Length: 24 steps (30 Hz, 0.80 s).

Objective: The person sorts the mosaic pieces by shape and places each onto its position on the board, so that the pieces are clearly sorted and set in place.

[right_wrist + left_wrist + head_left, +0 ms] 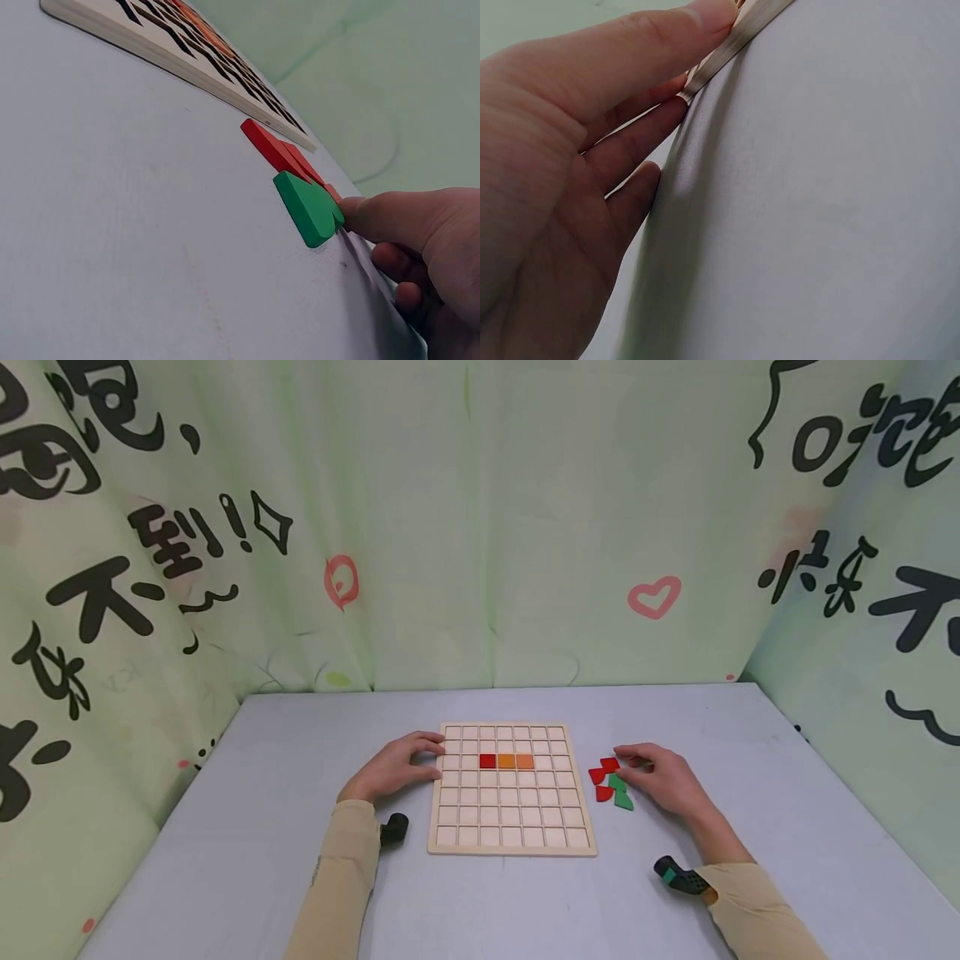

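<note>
A square wooden grid board point(512, 852) lies on the table with a red square tile point(487, 762) and two orange square tiles point(516, 762) side by side in one row. My left hand point(397, 766) rests at the board's left edge, thumb and fingers spread along it. In the left wrist view the thumb tip touches the board's side point(731, 46). Right of the board, my right hand point(663, 779) reaches over a small group of red pieces point(604, 793) and green pieces point(623, 800). Its thumb tip is at the pieces, with the index finger apart from it.
A white cloth point(517, 910) covers the table. Pale green curtains point(420, 527) with dark lettering and red hearts hang behind and at both sides. Black wrist devices point(681, 877) show near the beige sleeves point(337, 877).
</note>
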Tool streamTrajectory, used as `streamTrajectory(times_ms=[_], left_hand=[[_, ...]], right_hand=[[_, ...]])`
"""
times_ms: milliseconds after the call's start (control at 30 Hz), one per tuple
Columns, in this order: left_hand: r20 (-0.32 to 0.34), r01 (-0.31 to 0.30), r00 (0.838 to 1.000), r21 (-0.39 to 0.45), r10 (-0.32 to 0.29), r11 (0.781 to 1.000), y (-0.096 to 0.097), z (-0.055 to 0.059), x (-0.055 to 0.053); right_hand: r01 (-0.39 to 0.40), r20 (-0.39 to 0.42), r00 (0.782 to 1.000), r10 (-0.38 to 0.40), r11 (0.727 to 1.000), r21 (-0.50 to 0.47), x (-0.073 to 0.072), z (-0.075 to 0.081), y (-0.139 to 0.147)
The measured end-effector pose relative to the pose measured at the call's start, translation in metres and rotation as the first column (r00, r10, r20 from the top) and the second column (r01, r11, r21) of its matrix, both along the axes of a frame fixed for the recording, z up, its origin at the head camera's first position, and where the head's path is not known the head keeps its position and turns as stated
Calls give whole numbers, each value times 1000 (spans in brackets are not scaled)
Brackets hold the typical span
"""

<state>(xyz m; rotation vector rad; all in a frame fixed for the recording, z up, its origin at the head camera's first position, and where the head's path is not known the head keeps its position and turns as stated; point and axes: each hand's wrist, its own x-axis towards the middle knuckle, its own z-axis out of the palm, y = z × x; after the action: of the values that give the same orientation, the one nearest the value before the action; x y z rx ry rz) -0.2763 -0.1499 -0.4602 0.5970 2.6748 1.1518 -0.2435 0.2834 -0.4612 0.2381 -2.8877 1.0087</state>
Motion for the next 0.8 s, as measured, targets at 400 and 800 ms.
streamTrajectory(times_ms=[400, 800], left_hand=[[-3, -1, 1000, 3, 1, 1000, 0, 0, 0], [1, -4, 1000, 0, 4, 1000, 0, -1, -1]], right_hand=[[-13, -42, 999, 14, 999, 33, -3, -2, -7], [25, -54, 998, -22, 999, 38, -5, -4, -6]])
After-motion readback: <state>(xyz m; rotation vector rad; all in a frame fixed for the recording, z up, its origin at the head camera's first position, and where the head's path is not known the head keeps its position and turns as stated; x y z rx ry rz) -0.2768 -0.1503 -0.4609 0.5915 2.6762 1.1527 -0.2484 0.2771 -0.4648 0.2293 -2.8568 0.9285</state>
